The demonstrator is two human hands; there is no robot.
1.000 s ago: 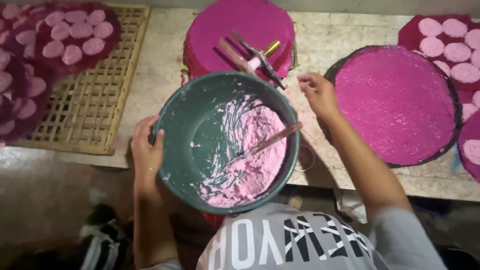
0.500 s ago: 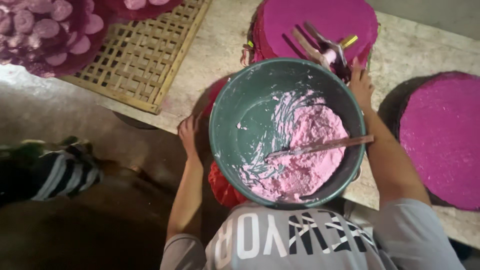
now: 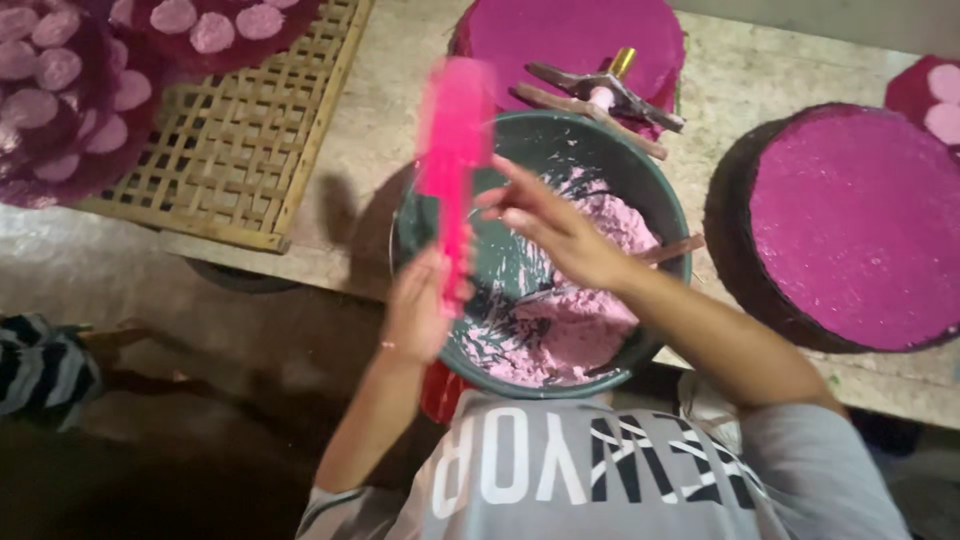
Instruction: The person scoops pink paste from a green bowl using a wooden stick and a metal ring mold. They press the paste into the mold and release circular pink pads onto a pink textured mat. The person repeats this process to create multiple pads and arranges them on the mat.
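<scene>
A teal mixing bowl [image 3: 672, 205] with pink dough [image 3: 570, 335] sits at the table's front edge, before my chest. My left hand [image 3: 420, 312] grips the lower end of a flat bright pink scraper [image 3: 452, 150] and holds it upright over the bowl's left rim. My right hand [image 3: 548, 225] reaches across the bowl toward the scraper, fingers spread, fingertips just beside it and holding nothing. A wooden stick [image 3: 678, 248] leans in the dough against the right rim.
A pink-topped bucket [image 3: 570, 35] behind the bowl carries metal and wooden tools [image 3: 605, 88]. A large round pink slab [image 3: 860, 220] lies at the right. A bamboo rack [image 3: 240, 150] holds trays of round pink cakes [image 3: 60, 100] at the left. A striped shoe [image 3: 40, 365] is on the floor.
My left hand has left the bowl's rim and now holds up the pink scraper. My right hand has come off the far rim and moved across toward it.
</scene>
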